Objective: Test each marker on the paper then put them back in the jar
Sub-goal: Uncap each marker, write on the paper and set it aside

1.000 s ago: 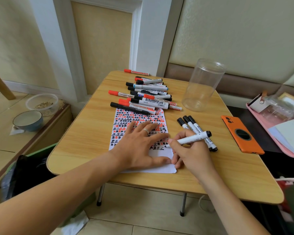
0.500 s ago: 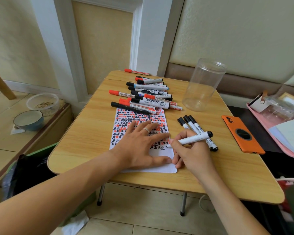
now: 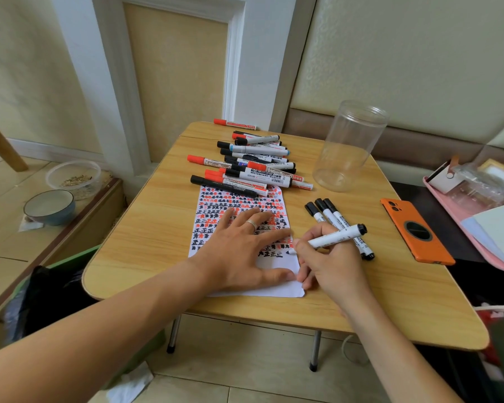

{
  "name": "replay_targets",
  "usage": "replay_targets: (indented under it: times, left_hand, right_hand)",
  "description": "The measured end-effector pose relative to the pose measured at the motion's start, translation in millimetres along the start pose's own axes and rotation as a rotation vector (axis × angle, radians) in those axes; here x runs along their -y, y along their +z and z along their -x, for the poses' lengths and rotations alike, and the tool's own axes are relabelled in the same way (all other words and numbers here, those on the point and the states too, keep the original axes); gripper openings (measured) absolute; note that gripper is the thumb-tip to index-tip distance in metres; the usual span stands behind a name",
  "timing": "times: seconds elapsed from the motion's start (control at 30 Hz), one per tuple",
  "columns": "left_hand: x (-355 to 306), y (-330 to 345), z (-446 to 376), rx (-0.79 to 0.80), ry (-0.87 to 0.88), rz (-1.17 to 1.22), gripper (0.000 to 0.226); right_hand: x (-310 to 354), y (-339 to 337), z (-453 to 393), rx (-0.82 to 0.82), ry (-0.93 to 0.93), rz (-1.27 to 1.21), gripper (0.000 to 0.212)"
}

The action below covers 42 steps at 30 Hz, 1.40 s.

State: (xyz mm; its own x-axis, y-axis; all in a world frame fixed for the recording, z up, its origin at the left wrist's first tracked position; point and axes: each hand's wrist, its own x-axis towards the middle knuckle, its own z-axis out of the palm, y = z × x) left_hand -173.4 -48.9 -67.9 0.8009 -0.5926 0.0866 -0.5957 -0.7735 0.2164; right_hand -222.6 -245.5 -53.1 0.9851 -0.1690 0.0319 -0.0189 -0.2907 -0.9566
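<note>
From the head view, the left hand (image 3: 239, 251) lies flat with straight fingers on the paper (image 3: 269, 289), pinning it against sliding. The right hand (image 3: 329, 263) pinches a black marker (image 3: 336, 236), tip at the paper's right edge for a test stroke. The empty jar (image 3: 346, 146) stands behind on the surface (image 3: 146, 228), beside the waiting markers (image 3: 253, 167).

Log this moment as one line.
left hand flat on paper | right hand writing with marker | jar empty

A home: folding table (image 3: 146, 234), padded wall, floor bowls (image 3: 49, 205).
</note>
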Motion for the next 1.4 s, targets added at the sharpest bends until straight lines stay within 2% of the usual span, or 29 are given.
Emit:
replay_targets:
  times: [0.73, 0.97, 1.13, 1.23, 1.4]
  left_hand:
    - [-1, 0, 2, -0.022, -0.001, 0.031, 0.088]
    - [-4, -4, 5, -0.151, -0.006, 0.161, 0.064]
    - [-6, -12, 10, -0.202, -0.042, 0.259, 0.067]
    - [-5, -24, 11, -0.215, -0.132, 0.356, 0.068]
    - [12, -27, 14, -0.212, -0.225, 0.133, 0.034]
  right_hand:
    - [1, 2, 2, 0.023, -0.011, 0.017, 0.017]
    - [2, 2, 2, 0.009, 0.009, 0.022, 0.015]
    - [1, 0, 2, 0.014, 0.011, 0.018, 0.014]
    - [0, 0, 2, 0.017, 0.014, 0.017, 0.014]
    - [2, -1, 1, 0.029, 0.026, 0.006, 0.014]
